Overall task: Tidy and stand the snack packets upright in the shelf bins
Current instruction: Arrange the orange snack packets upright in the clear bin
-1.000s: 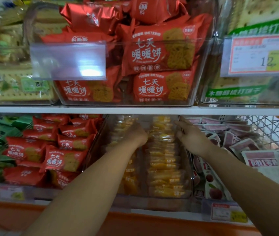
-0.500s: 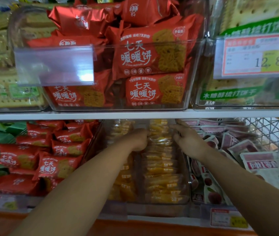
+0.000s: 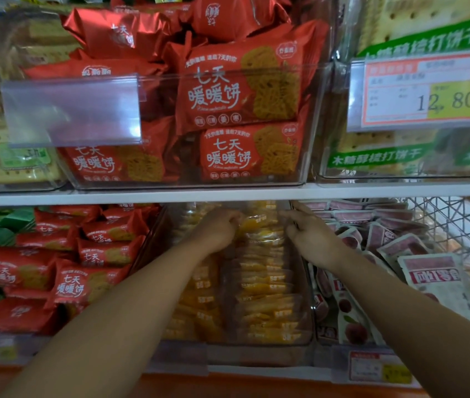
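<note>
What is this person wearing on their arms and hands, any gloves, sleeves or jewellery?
Nothing that shows. Both forearms are bare down to the frame's edge, with no sleeves in view. The left hand and right hand have no gloves, and I see no watch, bracelet or rings.

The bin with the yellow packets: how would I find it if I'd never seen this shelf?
Find the white shelf board across the middle and look under it. The middle bin there is clear plastic, with the left hand and right hand reaching into it. Only it holds yellow packets; red packets lie to its left, pink-and-white packets to its right.
</note>
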